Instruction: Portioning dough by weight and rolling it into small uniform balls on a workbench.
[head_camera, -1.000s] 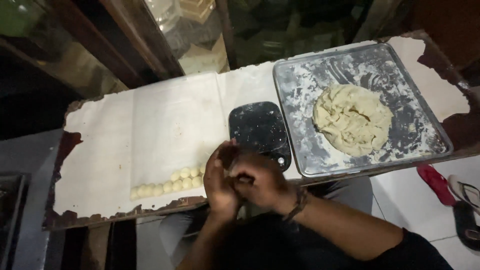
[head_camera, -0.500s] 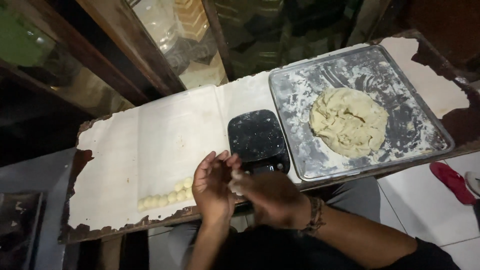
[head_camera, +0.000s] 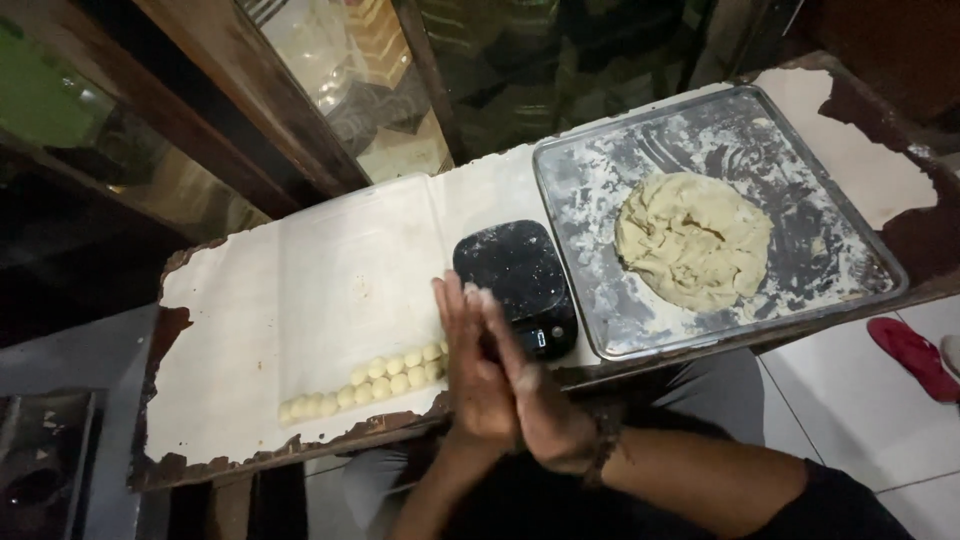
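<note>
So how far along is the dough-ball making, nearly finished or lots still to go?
Early days, by the look of it. Done: two short rows of small dough balls lie on the white sheet. In hand: the left hand and right hand are pressed palm to palm, probably rolling a piece hidden between them, beside the black scale. Left: a big dough mound sits on the floured tray.

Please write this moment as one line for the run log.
left hand | pressed palm to palm with right hand | beside scale, dough balls
</note>
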